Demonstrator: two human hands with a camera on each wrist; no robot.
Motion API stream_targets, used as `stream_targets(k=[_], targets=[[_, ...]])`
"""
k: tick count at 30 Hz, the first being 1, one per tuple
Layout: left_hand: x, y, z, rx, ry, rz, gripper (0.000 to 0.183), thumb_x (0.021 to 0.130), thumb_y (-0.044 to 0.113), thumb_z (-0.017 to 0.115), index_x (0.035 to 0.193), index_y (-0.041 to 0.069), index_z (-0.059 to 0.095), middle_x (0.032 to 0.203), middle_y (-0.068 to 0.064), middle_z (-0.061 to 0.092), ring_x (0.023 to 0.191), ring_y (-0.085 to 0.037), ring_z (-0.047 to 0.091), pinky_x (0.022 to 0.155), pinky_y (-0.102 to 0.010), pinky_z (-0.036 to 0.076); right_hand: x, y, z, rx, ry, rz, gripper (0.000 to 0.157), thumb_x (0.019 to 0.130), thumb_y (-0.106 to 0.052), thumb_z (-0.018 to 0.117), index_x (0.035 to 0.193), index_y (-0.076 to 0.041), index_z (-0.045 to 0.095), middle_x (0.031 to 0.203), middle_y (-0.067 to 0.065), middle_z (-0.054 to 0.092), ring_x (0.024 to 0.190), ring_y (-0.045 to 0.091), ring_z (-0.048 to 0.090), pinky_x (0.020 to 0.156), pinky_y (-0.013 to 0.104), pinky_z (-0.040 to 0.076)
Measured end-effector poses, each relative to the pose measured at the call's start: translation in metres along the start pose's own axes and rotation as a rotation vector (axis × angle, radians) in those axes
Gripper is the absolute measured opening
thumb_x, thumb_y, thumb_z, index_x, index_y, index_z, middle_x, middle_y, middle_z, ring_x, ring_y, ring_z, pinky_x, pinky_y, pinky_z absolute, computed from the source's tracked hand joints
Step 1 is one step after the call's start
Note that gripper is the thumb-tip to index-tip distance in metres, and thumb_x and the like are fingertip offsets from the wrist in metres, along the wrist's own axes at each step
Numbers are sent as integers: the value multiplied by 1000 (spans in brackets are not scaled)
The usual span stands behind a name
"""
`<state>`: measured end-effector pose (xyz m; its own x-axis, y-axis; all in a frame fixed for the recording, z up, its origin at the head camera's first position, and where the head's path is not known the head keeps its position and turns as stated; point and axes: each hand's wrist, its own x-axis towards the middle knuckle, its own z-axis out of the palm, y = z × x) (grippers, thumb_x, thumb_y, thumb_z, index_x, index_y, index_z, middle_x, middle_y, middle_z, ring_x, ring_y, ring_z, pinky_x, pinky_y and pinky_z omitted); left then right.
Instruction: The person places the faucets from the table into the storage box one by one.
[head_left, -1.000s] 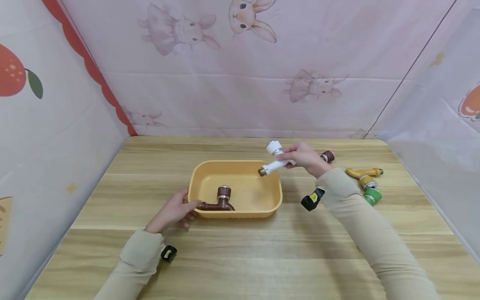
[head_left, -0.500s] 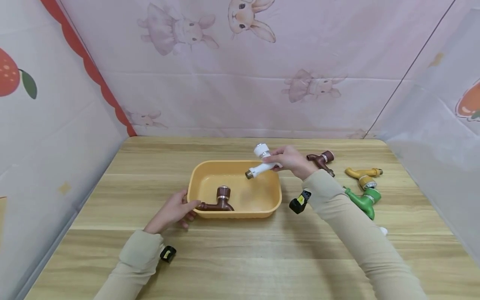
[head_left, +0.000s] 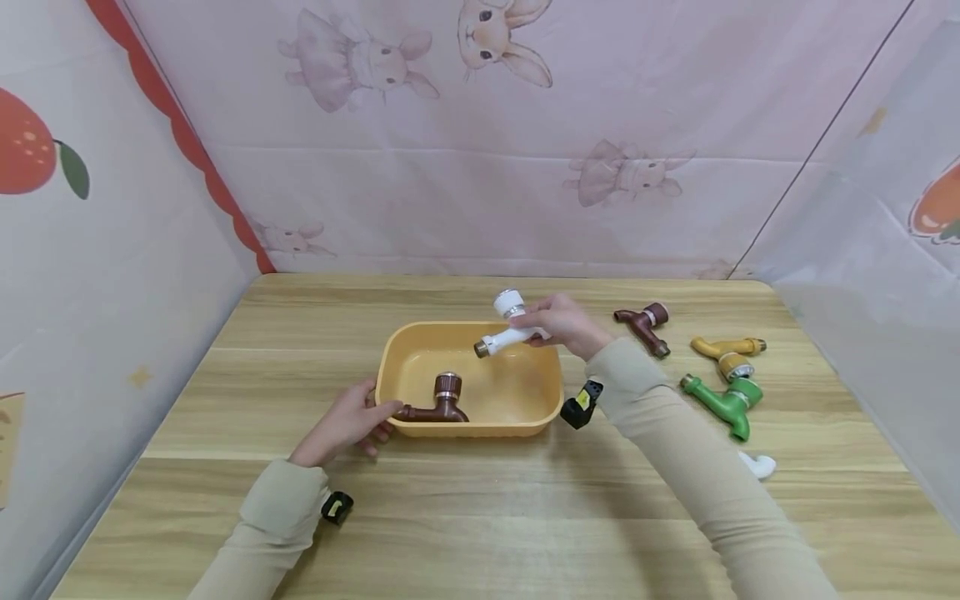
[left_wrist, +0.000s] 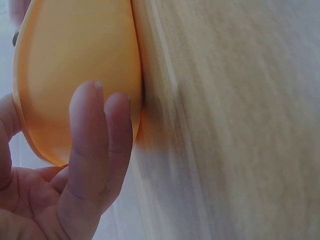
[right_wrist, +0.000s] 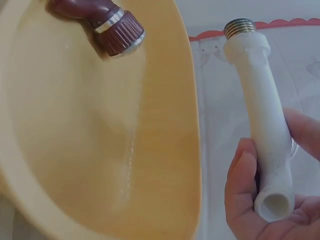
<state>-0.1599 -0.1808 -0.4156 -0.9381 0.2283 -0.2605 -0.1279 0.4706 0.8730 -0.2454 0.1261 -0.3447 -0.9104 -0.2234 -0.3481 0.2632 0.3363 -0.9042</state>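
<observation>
While the right hand [head_left: 564, 323] grasps the white tap [head_left: 504, 340] over the far right part of the tub [head_left: 480, 430], the tap's long axis slants from its fingers leftward and toward the person, threaded end foremost. The left hand [head_left: 347, 423], farther from this tap, pinches the tub's near left rim.

the white tap [head_left: 504, 340] in my right hand [head_left: 567, 325] ends in a brass-coloured thread [right_wrist: 240, 28]; the tub [head_left: 480, 429] is plain yellow-orange, the brown tap [head_left: 444, 411] inside it banded with a silvery ring [right_wrist: 110, 20]. my sleeves [head_left: 281, 504] are solid beige, my bench [head_left: 480, 517] is pale streaked wood grain, and the pink back wall [head_left: 465, 208] carries printed rabbits [head_left: 487, 32].
</observation>
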Motion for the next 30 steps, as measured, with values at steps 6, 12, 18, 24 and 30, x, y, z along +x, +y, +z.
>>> stream_targets(k=[6, 12, 18, 24, 30], targets=[[-1, 1, -1, -4, 3, -4, 46, 89, 21, 58, 124, -4, 41, 72, -15, 60, 60, -23, 59, 45, -38, 55, 1, -2, 7, 15, 0, 24, 38, 84, -10, 65, 115, 9, 56, 103, 17, 57, 75, 16, 55, 65, 22, 54], [0, -1, -1, 5, 1, -3, 45, 89, 21, 58, 123, -4, 42, 73, -15, 59, 60, -23, 58, 45, -37, 55, 3, -3, 12, 40, -38, 43, 35, 85, -8, 63, 114, 10, 56, 100, 15, 58, 74, 16, 56, 67, 24, 53], [2, 0, 0, 4, 15, -15, 42, 89, 20, 59, 121, -3, 44, 73, -15, 59, 60, -23, 59, 45, -36, 55, 7, -3, 17, 46, -48, 97, 43, 81, -9, 67, 120, 6, 53, 102, 15, 57, 70, 17, 57, 59, 22, 52], [2, -1, 0, -1, 8, -13, 41, 89, 19, 58, 120, -3, 44, 74, -16, 59, 60, -24, 58, 46, -37, 55, 13, -3, 22, 11, -71, 121, 39, 79, -8, 69, 114, 6, 58, 98, 13, 60, 67, 15, 56, 63, 26, 52], [1, 0, 0, 0, 4, -7, 44, 89, 19, 58, 122, -4, 42, 74, -15, 59, 60, -23, 58, 46, -37, 55, 20, 0, 25, 10, -101, 126, 33, 78, -6, 70, 107, 7, 60, 96, 13, 62, 73, 18, 59, 83, 39, 51]])
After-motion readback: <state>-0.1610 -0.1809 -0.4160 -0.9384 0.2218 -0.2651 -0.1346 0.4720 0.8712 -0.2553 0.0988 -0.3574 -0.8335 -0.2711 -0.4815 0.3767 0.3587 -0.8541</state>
